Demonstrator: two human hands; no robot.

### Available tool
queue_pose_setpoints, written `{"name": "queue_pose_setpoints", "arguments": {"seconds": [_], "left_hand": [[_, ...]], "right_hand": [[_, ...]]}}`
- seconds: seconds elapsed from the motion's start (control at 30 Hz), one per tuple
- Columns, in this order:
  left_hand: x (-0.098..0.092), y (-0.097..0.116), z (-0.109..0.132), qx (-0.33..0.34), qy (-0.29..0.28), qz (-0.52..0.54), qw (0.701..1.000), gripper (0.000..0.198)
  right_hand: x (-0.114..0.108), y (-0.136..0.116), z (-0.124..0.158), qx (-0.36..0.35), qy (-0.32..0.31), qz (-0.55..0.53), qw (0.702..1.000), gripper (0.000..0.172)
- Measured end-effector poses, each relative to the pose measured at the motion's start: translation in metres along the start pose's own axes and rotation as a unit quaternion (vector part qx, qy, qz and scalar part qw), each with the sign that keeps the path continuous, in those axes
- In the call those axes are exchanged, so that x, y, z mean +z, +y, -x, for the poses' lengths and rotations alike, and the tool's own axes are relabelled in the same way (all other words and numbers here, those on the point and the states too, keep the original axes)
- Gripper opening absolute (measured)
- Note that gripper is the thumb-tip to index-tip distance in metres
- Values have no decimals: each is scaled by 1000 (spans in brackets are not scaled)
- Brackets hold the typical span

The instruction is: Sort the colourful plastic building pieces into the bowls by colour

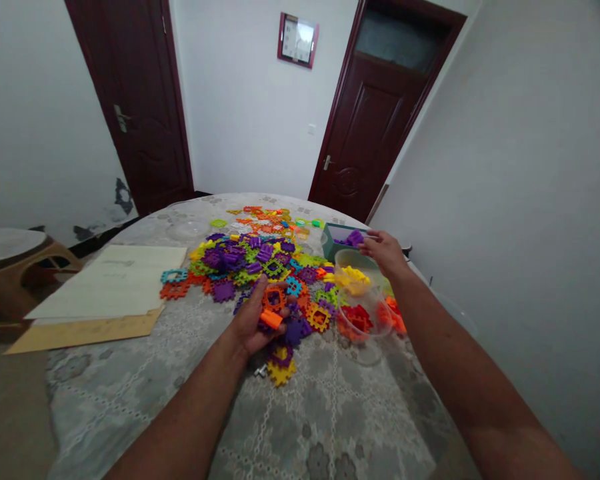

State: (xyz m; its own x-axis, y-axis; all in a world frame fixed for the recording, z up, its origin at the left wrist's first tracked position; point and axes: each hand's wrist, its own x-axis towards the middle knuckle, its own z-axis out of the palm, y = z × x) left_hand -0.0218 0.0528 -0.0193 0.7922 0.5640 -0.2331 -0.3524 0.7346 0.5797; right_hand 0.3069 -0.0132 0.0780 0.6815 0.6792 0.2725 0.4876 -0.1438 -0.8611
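Observation:
My left hand [256, 319] is palm up over the near side of a mixed pile of plastic building pieces [223, 291]. An orange block [271, 319] lies in its partly curled fingers. My right hand [383, 249] reaches to the right edge of a grey-green box [332, 249]. Its fingertips are at a purple block [355, 238], seemingly pinching it; the exact contact is too small to make out. More purple pieces are inside the box. In front of it are a clear tub with yellow pieces [353, 280] and another with red pieces [356, 319].
Orange pieces [393, 315] sit by my right forearm. Smaller flat pieces [265, 217] are spread at the back of the table. Papers [115, 280] lie at the left over a brown envelope [87, 335]. A patterned cloth [300, 413] covers the table. A stool [35, 260] stands left.

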Motion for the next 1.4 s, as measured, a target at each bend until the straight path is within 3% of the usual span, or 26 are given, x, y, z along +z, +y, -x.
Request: {"name": "queue_pose_setpoints", "arguments": {"seconds": [0.07, 0.13, 0.23, 0.33, 0.43, 0.57, 0.7, 0.93, 1.1, 1.17, 1.27, 1.4], "left_hand": [[0, 0, -1, 7, 7, 6, 1000, 47], [-1, -1, -1, 12, 12, 14, 1000, 48], [-1, -2, -3, 18, 16, 21, 999, 51], [-3, -4, -6, 26, 8, 24, 999, 53], [-3, -6, -9, 48, 14, 34, 998, 53], [-1, -7, -11, 53, 40, 19, 998, 53], [1, -7, -10, 53, 45, -15, 997, 53], [5, -5, -5, 41, 26, -40, 998, 48], [5, 2, 0, 18, 0, -14, 1000, 34], [4, 1, 1, 13, -16, -3, 1000, 33], [2, -2, 2, 12, -42, 4, 999, 36], [2, -4, 4, 10, -62, 11, 998, 36]], "right_hand": [[-1, 1, 2, -10, 29, 3, 1000, 35], [5, -1, 20, -18, 10, 11, 1000, 31], [26, -14, 74, -88, -105, 48, 989, 23], [53, -33, 141, -229, -215, 80, 946, 21], [81, -47, 191, -320, -250, 109, 907, 28], [106, -47, 210, -300, -249, 204, 898, 25], [108, -39, 205, -283, -218, 136, 924, 21], [78, -40, 204, -239, -146, 39, 959, 21], [19, -20, 178, -230, 15, 114, 966, 23], [-10, 0, 165, -222, 95, 191, 951, 25], [-47, 36, 145, -199, 168, 300, 918, 28], [-67, 64, 132, -206, 213, 371, 880, 31]]}}
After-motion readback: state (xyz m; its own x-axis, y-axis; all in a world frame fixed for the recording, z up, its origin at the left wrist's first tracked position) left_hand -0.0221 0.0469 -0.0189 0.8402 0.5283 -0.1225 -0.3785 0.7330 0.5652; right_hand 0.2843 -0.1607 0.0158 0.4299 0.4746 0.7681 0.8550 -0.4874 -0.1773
